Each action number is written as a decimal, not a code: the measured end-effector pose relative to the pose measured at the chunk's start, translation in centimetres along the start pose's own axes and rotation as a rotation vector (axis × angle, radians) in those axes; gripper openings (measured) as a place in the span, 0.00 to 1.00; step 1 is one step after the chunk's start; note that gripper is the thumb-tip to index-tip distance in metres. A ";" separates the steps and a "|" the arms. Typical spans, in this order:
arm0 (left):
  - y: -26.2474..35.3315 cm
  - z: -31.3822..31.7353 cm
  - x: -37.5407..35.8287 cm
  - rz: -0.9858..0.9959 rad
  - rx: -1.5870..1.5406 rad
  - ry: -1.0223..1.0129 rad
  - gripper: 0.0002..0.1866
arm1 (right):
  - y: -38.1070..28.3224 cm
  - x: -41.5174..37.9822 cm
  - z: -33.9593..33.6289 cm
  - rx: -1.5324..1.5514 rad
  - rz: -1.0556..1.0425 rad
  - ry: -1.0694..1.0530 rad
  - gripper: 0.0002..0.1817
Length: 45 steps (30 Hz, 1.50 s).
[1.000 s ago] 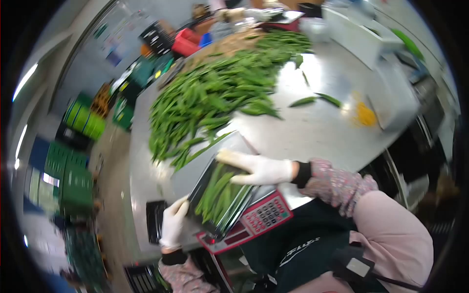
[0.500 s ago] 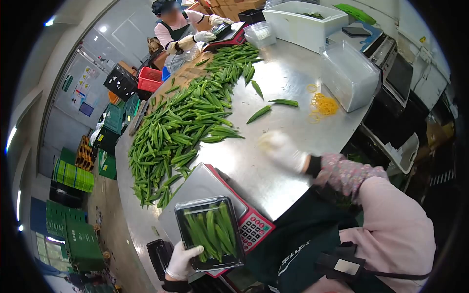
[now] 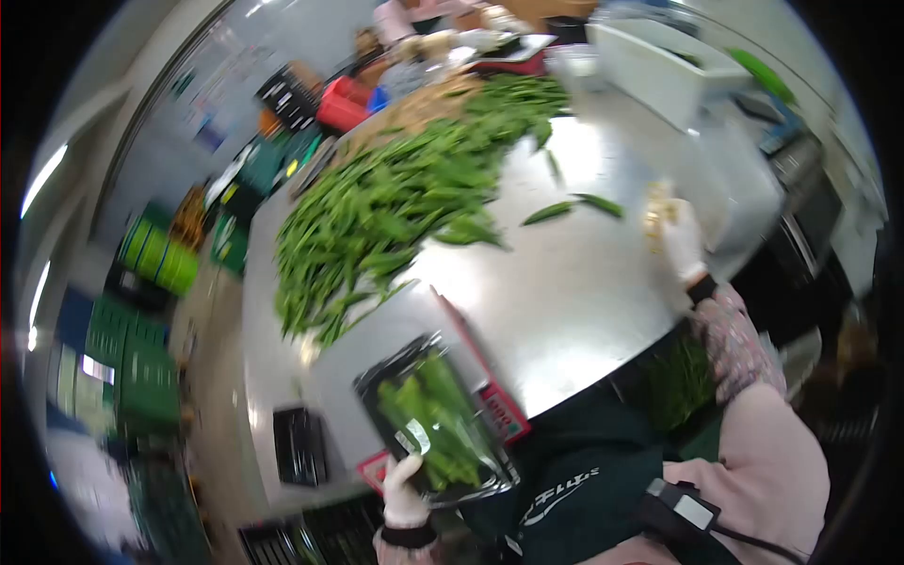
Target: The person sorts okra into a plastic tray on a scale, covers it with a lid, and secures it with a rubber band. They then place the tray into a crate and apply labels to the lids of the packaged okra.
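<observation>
Head cam: our left hand (image 3: 405,490) grips filled okra tray (image 3: 436,421) over scale (image 3: 377,377), right hand (image 3: 680,240) w/ fingers loosely curled at rubber bands (image 3: 654,202) across bench (image 3: 574,282) — tray packed, banding left.

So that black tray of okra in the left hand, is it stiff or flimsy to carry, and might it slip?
The tray looks like thin plastic, so it probably flexes a little. The left hand grips only its near edge, so it seems light. Its glossy film top may be somewhat slippery against the glove.

Head cam, fwd-down (close)
</observation>
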<state>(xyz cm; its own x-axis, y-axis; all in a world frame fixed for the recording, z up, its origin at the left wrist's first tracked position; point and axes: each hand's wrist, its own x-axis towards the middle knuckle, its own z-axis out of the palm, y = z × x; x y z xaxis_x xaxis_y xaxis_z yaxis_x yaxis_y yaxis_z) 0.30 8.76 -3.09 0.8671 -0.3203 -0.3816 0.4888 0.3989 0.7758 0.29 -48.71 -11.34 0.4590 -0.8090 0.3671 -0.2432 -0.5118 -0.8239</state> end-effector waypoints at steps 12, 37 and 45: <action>-3.0 7.7 0.8 0.025 -0.211 -0.404 0.30 | -10.6 -20.2 6.7 1.204 0.900 -1.207 0.20; 3.6 -4.0 -4.5 0.185 0.054 -0.281 0.42 | -32.7 -15.2 0.9 0.300 -0.912 -1.931 0.31; 3.8 -4.9 -5.0 0.144 0.116 -0.177 0.34 | -31.1 -18.2 6.1 0.518 -0.246 -1.406 0.28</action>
<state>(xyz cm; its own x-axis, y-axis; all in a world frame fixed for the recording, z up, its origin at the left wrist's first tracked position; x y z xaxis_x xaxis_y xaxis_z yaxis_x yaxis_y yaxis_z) -1.67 16.07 -0.72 0.8917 -0.4167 -0.1766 0.3378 0.3531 0.8725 4.69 -16.32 5.00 0.9320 0.3570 0.0632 0.1393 -0.1917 -0.9715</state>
